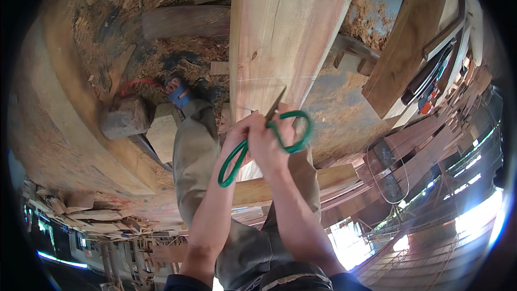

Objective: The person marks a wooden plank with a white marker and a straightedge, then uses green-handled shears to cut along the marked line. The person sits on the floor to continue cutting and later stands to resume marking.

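a pair of green-handled shears sits in both hands just below the middle of the view, held over the near end of a long pale timber beam. its dark blades point up and slightly right, the tip lying against the beam's face just beneath a thin line scribed across the wood. one big green loop hangs down to the left, the other curves out to the right. the right hand is closed around the handles where they meet, fingers wrapped tight. the left hand is curled shut beside it, touching it, gripping the same tool at the left loop. both forearms rise from the lower edge. beneath them is the person's leg in olive trousers, ending in a blue sandal on a floor strewn with sawdust and wood chips. a dark wood block and a paler one lie left of the leg. to the right, a plank leans, with tools beside it.
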### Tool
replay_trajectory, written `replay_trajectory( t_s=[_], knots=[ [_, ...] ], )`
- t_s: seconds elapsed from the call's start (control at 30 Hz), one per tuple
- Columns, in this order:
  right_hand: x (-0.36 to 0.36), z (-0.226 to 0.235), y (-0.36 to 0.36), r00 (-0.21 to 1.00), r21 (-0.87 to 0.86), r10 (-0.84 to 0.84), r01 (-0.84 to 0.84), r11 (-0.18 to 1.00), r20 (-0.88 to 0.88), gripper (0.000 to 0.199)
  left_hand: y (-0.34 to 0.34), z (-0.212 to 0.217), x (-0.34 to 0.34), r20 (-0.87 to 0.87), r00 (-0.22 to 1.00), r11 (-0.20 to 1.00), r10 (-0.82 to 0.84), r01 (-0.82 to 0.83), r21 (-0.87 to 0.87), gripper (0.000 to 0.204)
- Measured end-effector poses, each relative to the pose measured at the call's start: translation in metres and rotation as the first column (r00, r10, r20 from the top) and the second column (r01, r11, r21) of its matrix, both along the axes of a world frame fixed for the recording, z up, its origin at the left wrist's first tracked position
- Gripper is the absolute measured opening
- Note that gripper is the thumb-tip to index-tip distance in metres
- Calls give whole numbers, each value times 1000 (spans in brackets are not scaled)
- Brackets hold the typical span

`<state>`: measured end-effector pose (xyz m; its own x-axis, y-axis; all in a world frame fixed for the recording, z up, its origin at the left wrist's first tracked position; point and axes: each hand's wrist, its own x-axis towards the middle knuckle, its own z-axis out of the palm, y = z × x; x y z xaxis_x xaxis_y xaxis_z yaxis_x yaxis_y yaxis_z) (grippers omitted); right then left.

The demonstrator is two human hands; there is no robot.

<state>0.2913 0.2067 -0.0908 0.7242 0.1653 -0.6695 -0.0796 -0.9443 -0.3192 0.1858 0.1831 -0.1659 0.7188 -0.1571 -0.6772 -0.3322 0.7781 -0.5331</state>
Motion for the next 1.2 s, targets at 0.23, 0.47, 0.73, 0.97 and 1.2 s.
replay_trajectory(
  t_s=[0.23, 0.47, 0.73, 0.97, 1.2],
  knots=[
    [-12, 1, -15, 954, -49, 300, -301, 952, -13, 28, -12, 3, -5, -141, 990, 999, -4, 0, -32, 32],
    [-16, 7, -26, 788, 14, 614, -614, 789, -47, 47, -16, 10, -9, -211, 971, 991, -110, 124, 55, 30],
    [-19, 6, -32, 693, 47, 719, -718, 695, -54, 57, -14, 30, -4, -363, 930, 995, -59, 86, 58, 30],
    [-26, 6, -27, 690, 1, 724, -724, 690, -4, 55, -21, 17, -6, -243, 970, 999, -13, 21, 29, 29],
    [-27, 10, -24, 644, 33, 764, -765, 643, 39, 54, -30, 12, -10, -253, 967, 998, 33, -19, 56, 30]
  ],
)
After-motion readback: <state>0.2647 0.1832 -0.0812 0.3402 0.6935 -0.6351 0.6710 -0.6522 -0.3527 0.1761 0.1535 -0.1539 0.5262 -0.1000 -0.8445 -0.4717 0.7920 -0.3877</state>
